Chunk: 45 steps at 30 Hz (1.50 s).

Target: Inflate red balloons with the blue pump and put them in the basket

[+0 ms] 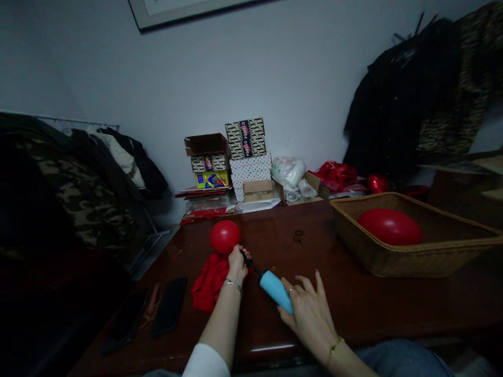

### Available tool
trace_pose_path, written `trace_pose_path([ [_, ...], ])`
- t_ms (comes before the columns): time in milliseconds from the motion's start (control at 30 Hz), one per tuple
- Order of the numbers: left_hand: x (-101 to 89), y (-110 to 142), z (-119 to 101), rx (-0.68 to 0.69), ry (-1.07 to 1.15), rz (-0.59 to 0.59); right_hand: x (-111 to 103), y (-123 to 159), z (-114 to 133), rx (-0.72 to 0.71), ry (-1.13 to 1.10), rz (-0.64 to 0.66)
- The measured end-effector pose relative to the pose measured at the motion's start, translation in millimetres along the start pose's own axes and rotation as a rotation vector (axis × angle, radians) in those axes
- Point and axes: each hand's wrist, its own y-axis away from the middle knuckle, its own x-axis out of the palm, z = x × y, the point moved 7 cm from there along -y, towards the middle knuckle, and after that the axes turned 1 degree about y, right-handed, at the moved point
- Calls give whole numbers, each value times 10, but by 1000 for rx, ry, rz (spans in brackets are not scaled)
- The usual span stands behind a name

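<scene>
A small inflated red balloon (pixel 225 236) sits just beyond my left hand (pixel 238 260), whose fingers are closed around its neck and the black end of a balloon pump. The light blue barrel of the balloon pump (pixel 276 291) slants down toward my right hand (pixel 308 309). That hand holds the barrel's near end between thumb and index finger, its other fingers stretched out. Beside my left wrist lies a crumpled heap of red cloth-like material (pixel 208 285). The exact join of balloon and pump is hidden by my left fingers.
A wicker basket (pixel 393 262) holding a large red balloon (pixel 389 226) stands right on the dark wooden table (pixel 314 256). Black loops (pixel 297 236) lie mid-table, dark flat objects (pixel 170 306) at left. Stacked boxes (pixel 251 173) and plastic bags (pixel 288 172) line the back.
</scene>
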Motion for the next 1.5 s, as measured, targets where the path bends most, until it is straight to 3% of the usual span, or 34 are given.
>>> trace_pose_path([
  [200,47,66,147,-40,-36,11,112,-245,127,7,13,19],
  [367,22,54,123,-19,-50,-5,188,-298,161,2,23,9],
  [567,-27,-22,23,-2,-40,-26,135,-171,135,-26,2,16],
  [833,-96,-98,-229,40,-34,-52,-22,151,-96,-51,-40,4],
  [1033,-40,-57,-229,40,-43,-40,-93,254,-171,-41,-71,-21],
  [1233,14,-14,-162,38,-11,-19,-112,133,-97,-23,-44,-16],
  [1500,45,82,7,10,-6,-35,18,-267,87,-13,-1,23],
])
